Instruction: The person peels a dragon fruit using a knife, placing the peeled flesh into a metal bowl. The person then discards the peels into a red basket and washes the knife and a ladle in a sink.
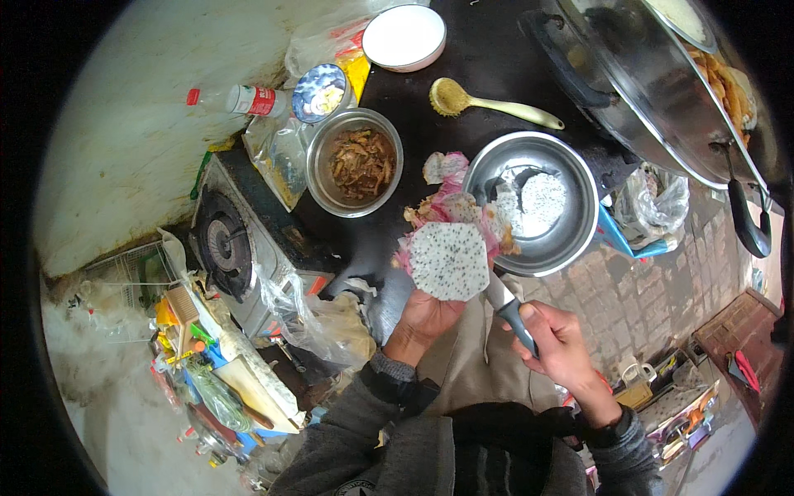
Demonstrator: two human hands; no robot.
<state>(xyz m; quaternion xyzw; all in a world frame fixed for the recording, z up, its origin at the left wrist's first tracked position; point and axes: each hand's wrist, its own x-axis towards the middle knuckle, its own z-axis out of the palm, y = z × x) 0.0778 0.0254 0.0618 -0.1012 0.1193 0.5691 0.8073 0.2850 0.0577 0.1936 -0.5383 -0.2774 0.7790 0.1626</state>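
My left hand (428,322) holds a peeled piece of dragon fruit (450,261) from below, its speckled white cut face turned up. Pink peel (450,201) hangs around the far side of the fruit. In my right hand (558,344) is a kitchen knife (518,319) with a grey-blue handle; its blade reaches to the fruit's right edge, and the tip is hidden behind the fruit. Just beyond, a stainless steel bowl (583,232) holds white dragon fruit slices (543,201). Some peel overlaps the bowl's left rim in this view.
A metal bowl of brown cooked food (363,162) stands left, near a gas stove (226,242). Farther back are a scrub brush (496,106), a white bowl (404,37) and a plastic bottle (254,100). A large wok-like metal pan (651,111) looms at upper right.
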